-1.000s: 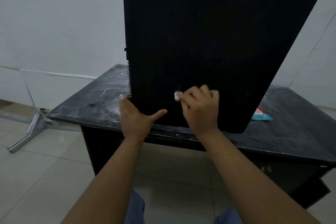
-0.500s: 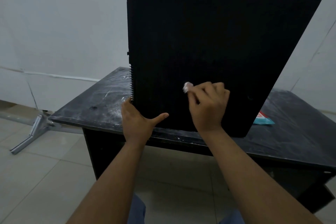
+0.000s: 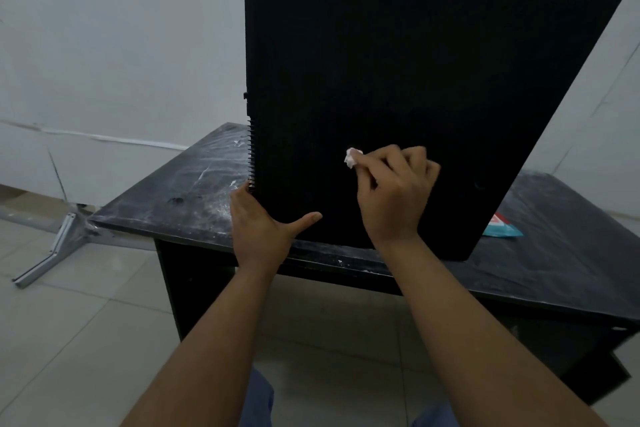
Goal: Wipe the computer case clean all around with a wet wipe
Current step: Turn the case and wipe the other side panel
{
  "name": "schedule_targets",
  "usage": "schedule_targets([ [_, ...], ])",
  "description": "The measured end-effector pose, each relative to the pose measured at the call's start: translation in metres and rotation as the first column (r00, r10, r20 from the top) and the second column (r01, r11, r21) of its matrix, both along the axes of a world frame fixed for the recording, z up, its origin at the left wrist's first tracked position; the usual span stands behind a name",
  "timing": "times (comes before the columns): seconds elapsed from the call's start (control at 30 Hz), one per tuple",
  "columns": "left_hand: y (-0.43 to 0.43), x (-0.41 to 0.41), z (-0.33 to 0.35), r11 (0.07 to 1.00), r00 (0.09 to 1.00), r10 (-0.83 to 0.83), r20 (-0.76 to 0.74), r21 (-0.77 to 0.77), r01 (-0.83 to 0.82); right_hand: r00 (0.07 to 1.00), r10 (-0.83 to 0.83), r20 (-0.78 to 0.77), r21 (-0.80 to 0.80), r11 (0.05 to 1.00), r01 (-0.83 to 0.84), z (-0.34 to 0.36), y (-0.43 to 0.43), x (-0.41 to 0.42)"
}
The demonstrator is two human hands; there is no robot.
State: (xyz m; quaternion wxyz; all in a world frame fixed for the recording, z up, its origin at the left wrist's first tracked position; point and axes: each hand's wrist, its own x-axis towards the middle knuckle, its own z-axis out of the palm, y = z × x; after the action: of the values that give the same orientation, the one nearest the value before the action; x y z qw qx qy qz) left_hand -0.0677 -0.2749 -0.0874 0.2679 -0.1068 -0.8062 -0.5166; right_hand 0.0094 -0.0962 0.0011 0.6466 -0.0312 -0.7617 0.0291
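While the left hand (image 3: 259, 229) clasped the computer case (image 3: 415, 80), the right hand (image 3: 394, 191), grip pinching the wet wipe (image 3: 352, 158), pressed its side; other faces likely remained.

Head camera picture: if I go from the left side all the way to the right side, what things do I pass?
Metal bracket on the floor → left hand holding the case edge → wipe → right hand gripping the wipe → packet.
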Motion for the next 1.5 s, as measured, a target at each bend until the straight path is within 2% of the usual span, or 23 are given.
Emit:
schedule_targets([
  [0.03,0.000,0.000,0.000,1.000,1.000,0.004,0.000,0.000,-0.004,0.999,0.033,0.013,0.001,0.999,-0.033,-0.001,-0.004,-0.002],
  [0.13,0.000,0.000,0.000,1.000,1.000,0.011,0.000,-0.003,-0.011,0.981,0.028,0.192,0.416,0.903,-0.108,-0.002,-0.005,-0.008],
  [0.17,0.000,0.000,0.000,1.000,1.000,0.011,0.000,-0.002,-0.011,0.982,0.020,0.189,0.452,0.886,-0.105,0.004,-0.003,-0.009],
  [0.2,0.000,0.000,0.000,1.000,1.000,0.007,-0.001,-0.001,-0.007,0.990,0.018,0.141,0.393,0.917,-0.072,0.010,-0.002,-0.010],
  [0.27,0.001,0.000,0.000,1.000,1.000,0.003,-0.008,-0.007,-0.003,0.999,0.032,0.013,0.091,0.995,-0.033,0.016,-0.004,-0.010],
  [0.3,0.001,0.000,0.000,1.000,1.000,0.007,-0.010,-0.008,-0.007,0.999,0.054,-0.005,0.021,0.998,-0.054,0.016,-0.009,-0.011],
  [0.43,0.002,0.000,0.000,0.999,1.000,0.029,0.001,-0.031,-0.029,0.978,0.053,0.204,0.439,0.887,-0.140,0.016,-0.017,-0.018],
  [0.47,0.002,0.000,0.001,0.999,0.999,0.034,0.002,-0.035,-0.034,0.985,0.043,0.169,0.422,0.900,-0.112,0.023,-0.017,-0.019],
  [0.57,0.001,-0.001,0.000,0.998,0.999,0.044,0.005,-0.045,-0.044,0.999,0.052,-0.007,0.080,0.995,-0.051,0.035,-0.022,-0.020],
  [0.6,0.001,-0.002,-0.001,0.998,0.999,0.044,0.001,-0.042,-0.044,0.997,0.079,0.010,0.106,0.991,-0.080,0.034,-0.026,-0.022],
  [0.7,0.000,-0.001,-0.001,0.999,1.000,0.026,-0.014,-0.033,-0.026,0.976,0.066,0.205,0.476,0.865,-0.159,0.030,-0.027,-0.028],
  [0.73,0.000,-0.001,0.000,0.999,1.000,0.024,-0.013,-0.027,-0.025,0.979,0.055,0.199,0.496,0.856,-0.149,0.035,-0.025,-0.029],
  [0.77,0.000,-0.001,0.000,0.999,1.000,0.027,-0.010,-0.023,-0.027,0.988,0.055,0.146,0.436,0.892,-0.114,0.039,-0.025,-0.029],
  [0.83,0.000,-0.001,0.000,0.999,0.999,0.032,-0.010,-0.032,-0.033,0.997,0.073,0.024,0.186,0.979,-0.077,0.043,-0.030,-0.027],
  [0.87,0.000,-0.001,0.000,0.999,0.999,0.032,-0.008,-0.031,-0.032,0.995,0.102,0.018,0.143,0.984,-0.103,0.041,-0.034,-0.027],
  [0.97,-0.001,-0.002,-0.001,0.999,1.000,0.024,-0.014,-0.021,-0.024,0.976,0.093,0.197,0.433,0.885,-0.172,0.029,-0.044,-0.036],
  [1.0,-0.002,-0.002,-0.001,1.000,0.999,0.022,-0.025,-0.021,-0.022,0.975,0.085,0.204,0.467,0.867,-0.173,0.032,-0.045,-0.039],
  [1.13,-0.003,-0.002,0.000,1.000,0.999,0.001,-0.038,0.003,-0.001,0.992,0.115,0.059,0.245,0.961,-0.126,0.043,-0.057,-0.045],
  [1.23,-0.004,-0.002,0.002,1.000,0.999,-0.012,-0.047,0.004,0.012,0.970,0.080,0.228,0.557,0.807,-0.197,0.031,-0.071,-0.056],
  [1.27,-0.004,-0.001,0.002,1.000,0.999,-0.017,-0.049,0.010,0.017,0.970,0.059,0.237,0.603,0.774,-0.194,0.033,-0.072,-0.059],
  [1.3,-0.004,-0.001,0.002,1.000,0.998,-0.023,-0.055,0.020,0.024,0.980,0.050,0.190,0.588,0.794,-0.155,0.038,-0.074,-0.061],
  [1.4,-0.005,-0.001,0.001,0.998,0.998,-0.035,-0.054,0.044,0.037,0.996,0.075,0.040,0.355,0.931,-0.084,0.048,-0.081,-0.058],
  [1.5,-0.005,-0.002,0.001,0.999,0.999,-0.038,-0.021,0.015,0.038,0.987,0.057,0.150,0.512,0.849,-0.127,0.033,-0.089,-0.058],
])
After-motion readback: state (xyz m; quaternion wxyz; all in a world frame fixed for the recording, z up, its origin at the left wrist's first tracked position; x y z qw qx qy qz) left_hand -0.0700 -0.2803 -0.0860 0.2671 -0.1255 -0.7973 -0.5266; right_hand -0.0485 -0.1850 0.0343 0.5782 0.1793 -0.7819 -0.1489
